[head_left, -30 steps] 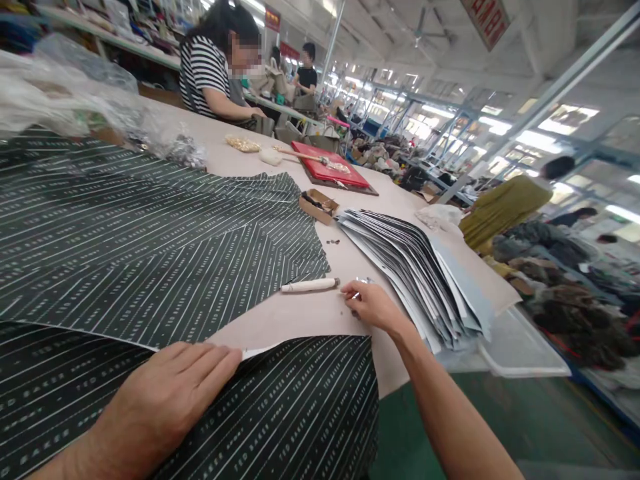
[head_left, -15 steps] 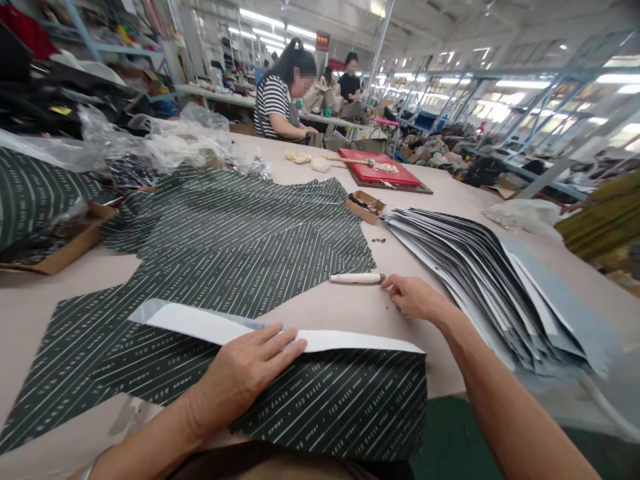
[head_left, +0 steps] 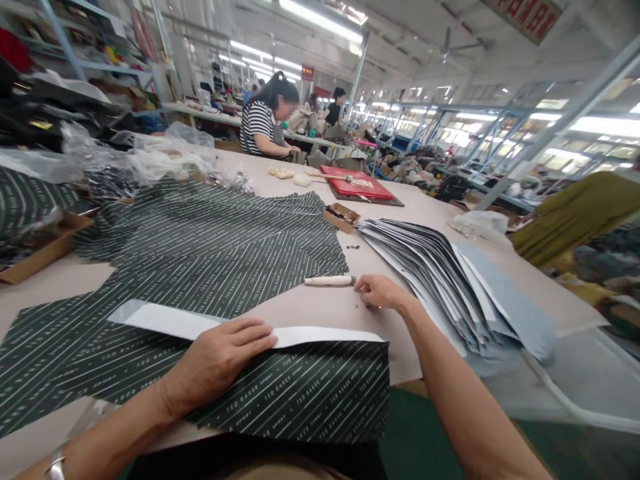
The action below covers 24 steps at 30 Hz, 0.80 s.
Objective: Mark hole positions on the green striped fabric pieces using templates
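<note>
My left hand [head_left: 225, 350] lies flat, fingers stretched out, on a dark green fabric piece [head_left: 320, 393] with white slanted stripes and lettering. Under its fingers runs a white strip [head_left: 320, 335] along the fabric's upper edge. At the right end of a white-handled tool [head_left: 327, 281], whose kind I cannot make out, my right hand [head_left: 383, 292] has its fingers curled down to the table. What its fingertips pinch, if anything, is hidden. A tiny dark piece [head_left: 357, 306] lies beside them, and a few small dark pieces [head_left: 353, 247] lie farther back.
More striped fabric [head_left: 240, 227] spreads over the table. To the right stands a fanned stack of dark and white sheets [head_left: 440, 280]. Behind are a small cardboard box [head_left: 341, 217] and a red slab [head_left: 356, 183]. A person in stripes [head_left: 265, 127] works across the table.
The view has turned to the right, so the table things sit farther left. My left hand stays flat on the fabric. My right hand keeps close to the tool's end, fingers curled.
</note>
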### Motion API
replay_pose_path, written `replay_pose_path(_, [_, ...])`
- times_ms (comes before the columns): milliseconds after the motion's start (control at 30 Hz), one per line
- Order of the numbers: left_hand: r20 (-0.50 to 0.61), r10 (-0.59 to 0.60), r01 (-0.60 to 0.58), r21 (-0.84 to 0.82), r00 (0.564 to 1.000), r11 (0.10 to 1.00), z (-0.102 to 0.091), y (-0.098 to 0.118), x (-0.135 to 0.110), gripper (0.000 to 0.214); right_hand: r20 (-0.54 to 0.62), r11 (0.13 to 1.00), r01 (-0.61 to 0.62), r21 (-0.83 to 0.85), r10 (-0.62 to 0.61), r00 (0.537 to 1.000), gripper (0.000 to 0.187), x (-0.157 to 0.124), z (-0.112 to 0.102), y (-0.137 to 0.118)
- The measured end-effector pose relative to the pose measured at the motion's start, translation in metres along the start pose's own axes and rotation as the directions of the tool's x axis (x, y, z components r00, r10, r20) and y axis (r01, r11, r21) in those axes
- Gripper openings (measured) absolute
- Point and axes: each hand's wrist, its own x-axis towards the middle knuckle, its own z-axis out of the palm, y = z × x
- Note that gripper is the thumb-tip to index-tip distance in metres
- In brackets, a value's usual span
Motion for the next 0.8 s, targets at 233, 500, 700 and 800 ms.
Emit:
replay_pose_path(233, [-0.025,0.024,-0.023,0.056,0.999,0.998,0.0,0.001,-0.001,0.037,-0.133,0.994,0.002,0.112,0.013,0.991,0.04,-0.007,0.009,0.001])
replay_pose_path(500, [-0.012,-0.041,0.042,0.091,0.999,0.995,0.017,0.027,0.025,0.027,-0.326,0.934,0.094,0.344,0.025,0.945,0.026,-0.035,0.015,-0.017])
replay_pose_path(700, [0.116,-0.094,0.107,-0.108,0.989,0.988,0.019,0.035,0.02,0.03,-0.117,0.734,0.226,0.64,-0.198,0.973,0.02,-0.051,0.046,-0.095])
replay_pose_path(800, [0.126,-0.087,0.108,-0.169,0.988,0.98,0.017,0.035,0.013,0.032,0.015,0.743,0.184,0.643,-0.253,0.967,0.015,-0.051,0.063,-0.121])
